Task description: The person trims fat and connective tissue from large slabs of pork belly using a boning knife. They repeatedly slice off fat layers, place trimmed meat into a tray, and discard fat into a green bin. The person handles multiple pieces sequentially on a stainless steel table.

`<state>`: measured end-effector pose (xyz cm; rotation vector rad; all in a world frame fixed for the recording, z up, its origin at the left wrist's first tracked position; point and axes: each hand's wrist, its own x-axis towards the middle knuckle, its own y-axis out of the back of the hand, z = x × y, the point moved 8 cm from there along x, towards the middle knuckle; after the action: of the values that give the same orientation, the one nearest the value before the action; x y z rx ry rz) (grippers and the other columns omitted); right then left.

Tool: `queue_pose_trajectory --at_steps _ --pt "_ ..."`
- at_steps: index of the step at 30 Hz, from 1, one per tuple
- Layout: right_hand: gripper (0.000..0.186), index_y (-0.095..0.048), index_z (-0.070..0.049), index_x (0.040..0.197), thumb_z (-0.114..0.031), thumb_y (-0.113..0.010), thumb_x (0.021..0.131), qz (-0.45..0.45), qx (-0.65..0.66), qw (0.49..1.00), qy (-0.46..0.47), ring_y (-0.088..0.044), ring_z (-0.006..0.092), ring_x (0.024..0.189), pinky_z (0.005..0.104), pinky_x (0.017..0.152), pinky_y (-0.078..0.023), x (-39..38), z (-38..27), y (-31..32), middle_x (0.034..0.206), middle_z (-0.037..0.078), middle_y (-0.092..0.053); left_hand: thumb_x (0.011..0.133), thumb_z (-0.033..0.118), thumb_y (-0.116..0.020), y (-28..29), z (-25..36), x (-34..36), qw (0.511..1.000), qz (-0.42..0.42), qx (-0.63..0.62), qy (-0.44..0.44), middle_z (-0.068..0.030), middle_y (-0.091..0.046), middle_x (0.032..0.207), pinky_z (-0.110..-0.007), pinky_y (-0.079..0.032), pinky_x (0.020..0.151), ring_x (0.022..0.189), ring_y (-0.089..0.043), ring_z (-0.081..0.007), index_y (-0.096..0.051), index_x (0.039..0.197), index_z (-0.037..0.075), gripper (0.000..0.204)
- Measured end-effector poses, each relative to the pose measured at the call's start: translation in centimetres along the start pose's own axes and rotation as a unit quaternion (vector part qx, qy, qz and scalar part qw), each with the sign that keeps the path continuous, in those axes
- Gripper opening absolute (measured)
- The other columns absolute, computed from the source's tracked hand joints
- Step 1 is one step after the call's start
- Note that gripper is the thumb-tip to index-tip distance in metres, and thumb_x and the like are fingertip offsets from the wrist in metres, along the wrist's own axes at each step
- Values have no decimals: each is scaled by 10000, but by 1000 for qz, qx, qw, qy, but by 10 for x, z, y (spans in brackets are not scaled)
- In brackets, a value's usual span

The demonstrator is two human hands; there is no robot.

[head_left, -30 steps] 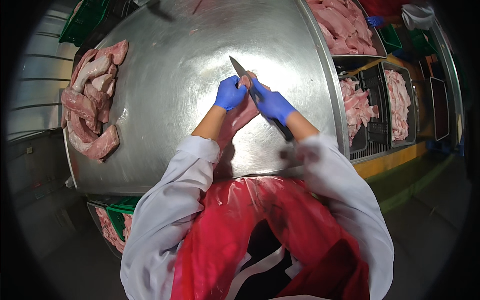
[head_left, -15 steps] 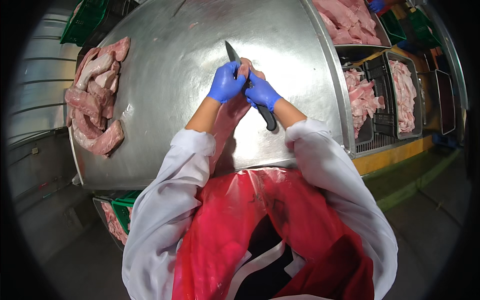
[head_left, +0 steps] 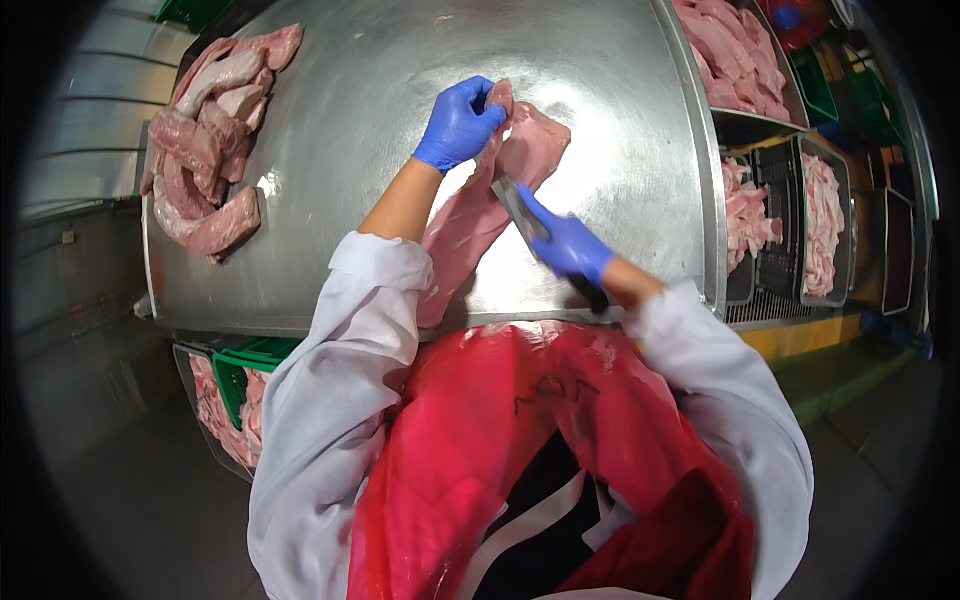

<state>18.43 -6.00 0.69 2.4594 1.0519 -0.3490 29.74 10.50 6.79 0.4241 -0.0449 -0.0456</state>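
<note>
A long piece of raw meat (head_left: 465,235) lies on the steel table (head_left: 340,200) in front of me, reaching from near the table's edge up to between my hands. My left hand (head_left: 458,125), in a blue glove, pinches a narrow strip at its far end and lifts it. The wider end of the meat spreads out to the right of that strip. My right hand (head_left: 572,248), gloved in blue and slightly blurred, is closed round a black-handled knife (head_left: 515,203). Its blade points up and left and meets the meat just below the strip.
A heap of meat pieces (head_left: 210,140) lies at the table's left. Past the right rim stand a metal tray of meat (head_left: 730,60) and dark crates (head_left: 822,225) of pale cuts. Green and grey crates (head_left: 240,385) sit below left. Someone's blue-gloved hand (head_left: 787,17) shows top right.
My hands have moved apart: the right has drawn the knife down and right, while the left has risen with the strip. The meat's wide end now lies spread open.
</note>
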Motion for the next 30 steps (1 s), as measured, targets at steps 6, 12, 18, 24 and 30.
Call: queue_pose_trajectory --at_steps 6,12,18,24,30 --pt "749 -163 -288 1588 -220 -522 934 -19 55 995 -82 -635 202 552 344 591 -555 68 4 -23 740 122 -662 822 206 -697 10 39 -17 999 12 -37 -38 -50 -619 727 -293 -490 643 664 -549 -115 -639 867 -1 220" --pt "780 -155 -294 1591 -167 -526 916 -129 16 991 -23 -640 180 568 338 586 -552 -27 15 -55 751 111 -669 883 80 -652 55 61 -25 998 10 -41 -46 -53 -664 835 -260 -516 707 753 -630 -103 -630 981 -26 147" --pt "761 -186 -259 1587 -172 -545 922 -110 -7 993 -50 -646 203 602 346 608 -546 46 -15 -83 802 124 -672 902 81 -648 64 107 -52 996 10 -40 -80 -47 -665 865 -266 -527 748 798 -635 -109 -630 1007 -23 149" --pt "722 -207 -195 1584 -210 -529 938 -159 -22 987 -6 -603 201 566 327 538 -508 -25 -21 -93 765 108 -636 943 222 -660 112 160 -85 993 94 -29 -64 13 -598 730 -239 -433 619 689 -505 -48 -648 864 40 198" --pt "699 -174 -177 1589 -279 -498 978 -210 -63 974 -56 -561 177 509 314 506 -493 11 -65 -134 730 120 -611 955 157 -648 146 205 -109 975 120 -96 -158 15 -609 757 -223 -471 653 697 -540 -62 -642 884 41 136"
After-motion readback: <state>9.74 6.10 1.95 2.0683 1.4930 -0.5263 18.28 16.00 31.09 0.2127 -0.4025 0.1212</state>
